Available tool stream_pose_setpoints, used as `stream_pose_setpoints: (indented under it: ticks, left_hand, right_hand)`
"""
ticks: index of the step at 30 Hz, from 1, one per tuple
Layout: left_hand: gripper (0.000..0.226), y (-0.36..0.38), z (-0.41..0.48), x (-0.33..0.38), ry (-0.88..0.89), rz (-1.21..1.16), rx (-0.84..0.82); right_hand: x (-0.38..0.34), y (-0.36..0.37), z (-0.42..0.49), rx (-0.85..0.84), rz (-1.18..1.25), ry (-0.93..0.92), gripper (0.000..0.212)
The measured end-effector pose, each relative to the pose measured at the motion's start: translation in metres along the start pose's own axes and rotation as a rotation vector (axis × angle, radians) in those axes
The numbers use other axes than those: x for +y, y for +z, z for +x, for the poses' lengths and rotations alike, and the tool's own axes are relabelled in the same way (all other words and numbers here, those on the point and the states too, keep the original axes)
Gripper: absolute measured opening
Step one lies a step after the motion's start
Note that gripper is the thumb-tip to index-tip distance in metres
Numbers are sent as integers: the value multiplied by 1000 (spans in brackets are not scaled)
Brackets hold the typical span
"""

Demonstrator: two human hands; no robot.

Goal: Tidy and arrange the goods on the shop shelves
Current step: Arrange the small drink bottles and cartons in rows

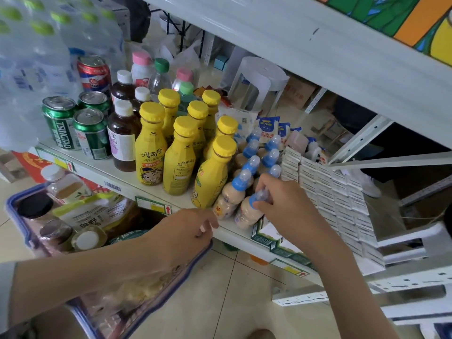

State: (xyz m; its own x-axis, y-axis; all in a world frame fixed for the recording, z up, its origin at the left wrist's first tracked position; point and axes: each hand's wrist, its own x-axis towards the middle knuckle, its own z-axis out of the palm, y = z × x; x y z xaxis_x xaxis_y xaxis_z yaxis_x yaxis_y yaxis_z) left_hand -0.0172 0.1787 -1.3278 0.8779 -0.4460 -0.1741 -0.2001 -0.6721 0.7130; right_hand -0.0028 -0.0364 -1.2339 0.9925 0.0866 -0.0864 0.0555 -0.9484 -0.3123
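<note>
— Where is it?
— Just right of the yellow bottles (178,152): right hand (281,204), grip closed on a blue-capped milk bottle (247,214) at its neck.
— Handling?
— Probably light, slick plastic; hold the waist. Left hand (195,226) hangs loosely curled, empty.

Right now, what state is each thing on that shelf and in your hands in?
Small beige blue-capped bottle, capped, tilted, at the shelf front.
Right hand, grips that bottle.
Left hand, loosely curled by the shelf edge, holding nothing.
Yellow plastic bottles, upright, capped.
Green metal cans, upright, unopened.
Dark brown white-capped bottles, upright, capped.
</note>
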Motion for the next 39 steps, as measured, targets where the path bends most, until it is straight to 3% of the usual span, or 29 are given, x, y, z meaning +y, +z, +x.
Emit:
stream_pose_setpoints:
  ticks: [3,6,10,12,16,25,29,36,39]
  left_hand:
    - [19,0,2,4,16,-58,112]
    - [37,-5,3,9,-74,-248,138]
    - [67,-17,3,21,-403,-822,-176]
    - [76,-19,-1,29,-416,-939,-326]
    - [76,-17,-7,36,-453,-1041,-346]
    - [69,-16,-7,31,-415,-1074,-338]
    - [34,-19,-16,31,-260,-961,-329]
    - [53,-20,-12,22,-236,-889,-278]
    - [29,-22,-9,21,-273,-741,-322]
  right_hand:
    - [2,-5,-5,-36,47,-45,21]
    - [1,-11,-12,33,144,-96,35]
    - [-8,-17,-19,248,299,-128,51]
    - [-8,-19,-19,317,323,-84,59]
    - [-9,-23,-16,328,316,24,68]
    - [-11,-20,-10,277,386,16,62]
    - [-7,-17,-9,218,352,-47,42]
    - [0,-14,-14,97,176,-157,17]
    - [6,-8,-11,112,72,-128,11]
